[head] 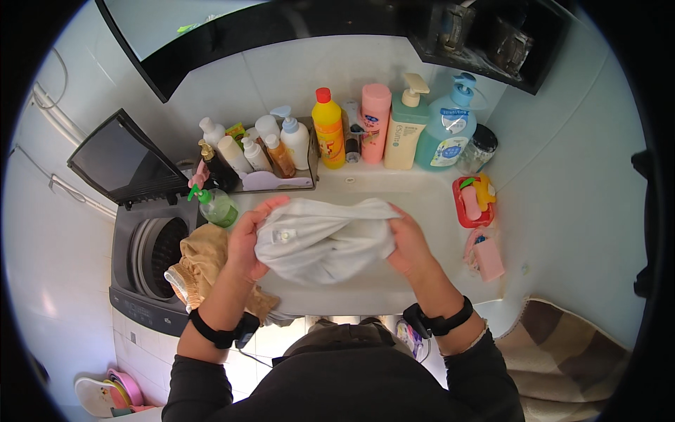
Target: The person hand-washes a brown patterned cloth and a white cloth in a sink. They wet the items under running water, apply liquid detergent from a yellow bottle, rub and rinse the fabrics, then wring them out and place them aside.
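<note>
A white cloth garment (pixel 327 237) is stretched between my two hands above the white washbasin (pixel 427 285). My left hand (pixel 247 240) grips its left edge, near a small patch on the fabric. On the other side, my right hand (pixel 408 237) holds the bunched right edge, with the fingers partly hidden by the cloth. Beside my left forearm, a tan garment with an elastic waistband (pixel 203 258) lies between the basin's left edge and the washing machine (pixel 153 311). A green pump bottle (pixel 218 207) stands just beyond my left hand.
An open-lidded washing machine tub (pixel 163 253) is at left. Behind the basin stand a tray of bottles (pixel 274 187), a yellow bottle (pixel 329 132) and several larger bottles. A red soap dish (pixel 474 203) and a pink brush (pixel 488 258) sit at right. A dark cabinet (pixel 358 21) overhangs the back.
</note>
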{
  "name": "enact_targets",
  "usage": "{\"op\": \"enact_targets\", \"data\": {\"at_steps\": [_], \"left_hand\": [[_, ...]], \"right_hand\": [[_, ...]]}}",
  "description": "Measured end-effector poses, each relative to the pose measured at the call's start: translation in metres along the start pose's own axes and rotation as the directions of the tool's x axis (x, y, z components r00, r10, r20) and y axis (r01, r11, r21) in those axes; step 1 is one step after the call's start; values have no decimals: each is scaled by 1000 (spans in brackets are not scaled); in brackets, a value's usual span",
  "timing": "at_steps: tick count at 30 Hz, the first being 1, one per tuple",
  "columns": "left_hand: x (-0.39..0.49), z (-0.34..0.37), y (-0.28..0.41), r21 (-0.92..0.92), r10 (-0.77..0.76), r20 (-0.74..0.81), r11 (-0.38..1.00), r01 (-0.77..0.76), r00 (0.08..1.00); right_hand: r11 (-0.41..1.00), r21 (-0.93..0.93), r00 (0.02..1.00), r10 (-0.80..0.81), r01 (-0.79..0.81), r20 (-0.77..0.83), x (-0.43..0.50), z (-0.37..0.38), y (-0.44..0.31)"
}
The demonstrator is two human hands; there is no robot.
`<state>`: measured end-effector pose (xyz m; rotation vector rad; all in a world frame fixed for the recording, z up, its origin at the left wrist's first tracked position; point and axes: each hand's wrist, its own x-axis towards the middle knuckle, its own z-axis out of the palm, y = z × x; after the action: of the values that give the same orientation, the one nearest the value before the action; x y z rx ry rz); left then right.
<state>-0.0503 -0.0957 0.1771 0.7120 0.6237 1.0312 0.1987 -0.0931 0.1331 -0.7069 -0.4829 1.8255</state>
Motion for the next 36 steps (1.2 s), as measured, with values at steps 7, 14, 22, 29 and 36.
{"op": "enact_targets", "data": {"at_steps": [7, 14, 22, 29, 36], "left_hand": [[22, -22, -21, 965, -412, 8, 241, 101, 911], [28, -30, -38, -353, -279, 132, 883, 308, 951], [33, -13, -41, 3, -445, 210, 891, 454, 871], [42, -2, -45, -142, -325, 187, 925, 353, 927], [27, 19, -53, 154, -59, 35, 987, 53, 998]], "right_hand": [[879, 240, 852, 278, -412, 444, 3, -6, -28], [953, -194, 942, 270, -232, 199, -22, -31, -23], [953, -303, 986, -38, -14, -163, 5, -101, -22], [228, -886, 696, -706, 403, 135, -15, -59, 17], [137, -670, 622, -541, 730, 566, -44, 11, 33]]}}
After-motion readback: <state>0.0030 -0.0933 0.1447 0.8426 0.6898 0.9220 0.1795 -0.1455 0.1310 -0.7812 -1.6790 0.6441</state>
